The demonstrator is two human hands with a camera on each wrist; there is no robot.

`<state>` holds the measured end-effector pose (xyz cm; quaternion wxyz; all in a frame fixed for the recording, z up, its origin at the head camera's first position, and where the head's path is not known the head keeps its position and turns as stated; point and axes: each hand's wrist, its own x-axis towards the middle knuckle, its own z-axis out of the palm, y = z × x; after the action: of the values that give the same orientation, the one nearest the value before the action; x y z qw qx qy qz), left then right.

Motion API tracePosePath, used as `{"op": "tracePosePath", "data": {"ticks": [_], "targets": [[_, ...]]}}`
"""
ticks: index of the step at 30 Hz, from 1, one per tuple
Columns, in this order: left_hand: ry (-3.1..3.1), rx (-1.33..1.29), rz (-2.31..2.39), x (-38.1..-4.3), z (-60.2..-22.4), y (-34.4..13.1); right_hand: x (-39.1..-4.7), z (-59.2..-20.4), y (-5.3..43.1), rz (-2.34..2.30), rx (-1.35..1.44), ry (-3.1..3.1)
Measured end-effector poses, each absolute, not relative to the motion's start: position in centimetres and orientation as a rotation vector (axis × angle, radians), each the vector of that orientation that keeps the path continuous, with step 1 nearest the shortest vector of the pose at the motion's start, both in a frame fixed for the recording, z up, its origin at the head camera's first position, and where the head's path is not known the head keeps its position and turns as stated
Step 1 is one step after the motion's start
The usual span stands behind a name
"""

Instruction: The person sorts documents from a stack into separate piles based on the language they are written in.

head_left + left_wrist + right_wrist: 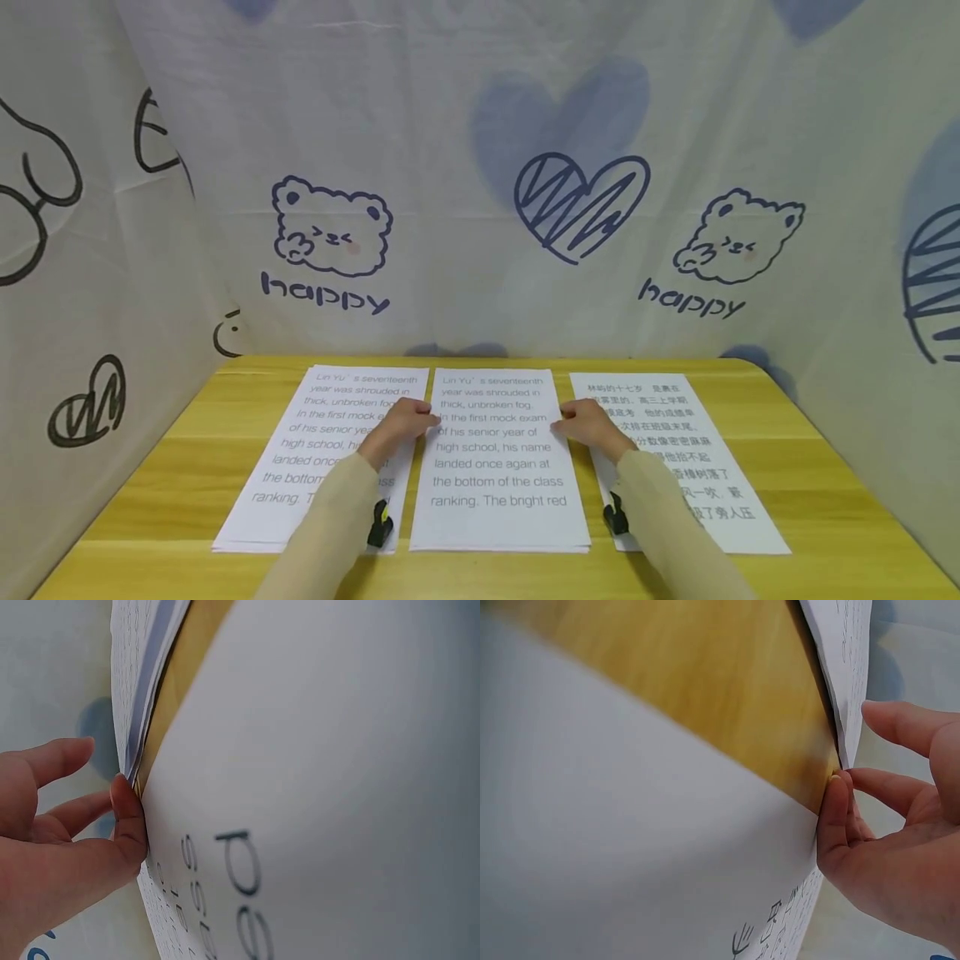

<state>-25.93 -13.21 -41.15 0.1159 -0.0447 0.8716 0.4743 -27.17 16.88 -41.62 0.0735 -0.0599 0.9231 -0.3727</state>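
The middle stack of printed paper [498, 467], in English text, lies on the table. My left hand [399, 427] pinches its left edge, in the upper half. Opposite, my right hand [598, 427] does the same at the right edge. In the left wrist view, thumb and fingers of the left hand [67, 862] meet at the layered paper edge [154, 682], the forefinger apart. The right wrist view has the right hand [900, 855] with its fingertips at the stack's edge [829, 667]. Part of the grip is hidden in both.
An English-text stack [255, 517] lies on the left, partly under the left forearm. On the right lies a Chinese-text sheet [735, 533], partly under the right forearm. The wooden table [817, 467] stands against a cloth [450, 275] with hearts and bears.
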Motion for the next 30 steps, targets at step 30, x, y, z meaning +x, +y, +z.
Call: {"op": "tracePosePath", "data": {"ticks": [30], "targets": [[2.642,-0.038,1.477,-25.9,-40.5,-11.8,-27.0,-40.4,15.1,-1.114,-0.145,2.899]]}}
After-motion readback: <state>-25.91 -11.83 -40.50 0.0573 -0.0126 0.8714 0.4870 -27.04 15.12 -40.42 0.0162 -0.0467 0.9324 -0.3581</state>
